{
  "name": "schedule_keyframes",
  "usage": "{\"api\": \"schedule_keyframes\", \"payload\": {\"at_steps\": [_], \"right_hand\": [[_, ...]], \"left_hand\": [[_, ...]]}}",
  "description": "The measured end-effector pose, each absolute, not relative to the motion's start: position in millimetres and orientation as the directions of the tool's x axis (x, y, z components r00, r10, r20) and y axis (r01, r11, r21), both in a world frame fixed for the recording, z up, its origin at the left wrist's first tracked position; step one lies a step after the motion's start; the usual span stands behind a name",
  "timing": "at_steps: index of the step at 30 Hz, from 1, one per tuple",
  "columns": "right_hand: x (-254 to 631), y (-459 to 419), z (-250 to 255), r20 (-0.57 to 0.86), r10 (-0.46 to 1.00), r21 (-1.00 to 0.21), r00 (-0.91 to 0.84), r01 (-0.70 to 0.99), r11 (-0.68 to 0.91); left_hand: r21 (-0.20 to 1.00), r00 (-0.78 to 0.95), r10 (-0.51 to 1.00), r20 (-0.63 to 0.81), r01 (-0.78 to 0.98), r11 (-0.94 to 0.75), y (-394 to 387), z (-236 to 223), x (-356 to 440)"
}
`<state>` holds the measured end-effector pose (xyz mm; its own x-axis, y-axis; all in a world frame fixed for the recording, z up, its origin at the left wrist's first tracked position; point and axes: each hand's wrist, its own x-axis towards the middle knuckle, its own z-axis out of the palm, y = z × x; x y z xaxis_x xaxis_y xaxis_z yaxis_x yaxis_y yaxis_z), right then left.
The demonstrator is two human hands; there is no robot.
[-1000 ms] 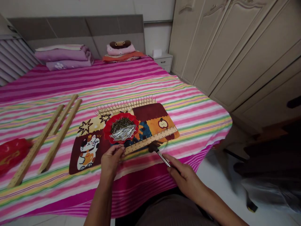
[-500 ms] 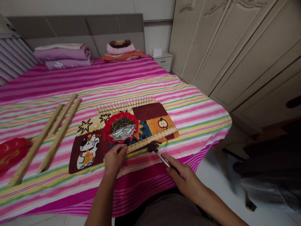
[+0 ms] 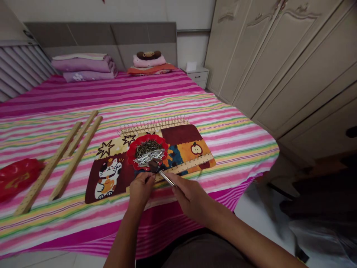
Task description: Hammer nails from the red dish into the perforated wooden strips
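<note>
My right hand (image 3: pixel 192 197) is closed round the handle of a hammer (image 3: pixel 166 179). Its dark head is directly above the fingertips of my left hand (image 3: pixel 141 188). Those fingers are pinched together at the near part of a wooden strip (image 3: pixel 192 163) with a row of nails standing in it; whatever they hold is too small to make out. Just beyond, a red scalloped bowl (image 3: pixel 130 158) holds many loose nails (image 3: pixel 149 152), some dark and some silvery. Bowl and strip lie on a patterned mat (image 3: pixel 178 133) with a cat picture.
Behind the bowl, another wooden strip (image 3: pixel 134 130) bristles with upright nails. Several wooden bars (image 3: pixel 80 158) lie on the striped bedcover (image 3: pixel 237 137) to the left, beside a red dish (image 3: pixel 19 176). Folded bedding (image 3: pixel 83 67) is at the headboard, and wardrobes (image 3: pixel 267 56) stand right.
My right hand has brought the hammer left, from over the strip's middle to above my left fingertips. My left hand stays pinched at the strip. The view has shifted slightly.
</note>
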<state>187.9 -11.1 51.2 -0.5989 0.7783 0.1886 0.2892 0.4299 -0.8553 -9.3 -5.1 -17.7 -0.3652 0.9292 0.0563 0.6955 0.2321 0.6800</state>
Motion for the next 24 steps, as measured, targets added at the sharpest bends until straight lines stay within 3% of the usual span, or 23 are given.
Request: {"api": "schedule_keyframes", "payload": {"at_steps": [6,14,16,19,22,24], "right_hand": [[185,-12,48,0.164,0.76,-0.851,-0.629,0.299,0.431],[232,-34,51,0.104,0.87,-0.895,-0.482,0.336,0.293],[242,-37,43,0.091,0.903,-0.89,-0.419,0.372,0.263],[250,-40,31,0.057,0.93,-0.89,-0.363,0.404,0.213],[252,-40,26,0.021,0.938,-0.892,-0.346,0.418,0.174],[251,-41,26,0.014,0.937,-0.893,-0.349,0.417,0.169]], "left_hand": [[0.673,-0.363,0.929,0.07,0.705,0.224,-5,-21,-9],[0.719,-0.358,0.934,0.016,0.653,0.238,1,-10,-25],[0.631,-0.361,0.927,0.103,0.744,0.219,10,0,-31],[0.362,-0.29,0.945,0.152,0.906,0.22,29,13,-35],[0.1,-0.251,0.968,-0.015,0.963,0.251,49,18,-33],[0.019,-0.293,0.948,-0.121,0.954,0.298,58,19,-30]]}}
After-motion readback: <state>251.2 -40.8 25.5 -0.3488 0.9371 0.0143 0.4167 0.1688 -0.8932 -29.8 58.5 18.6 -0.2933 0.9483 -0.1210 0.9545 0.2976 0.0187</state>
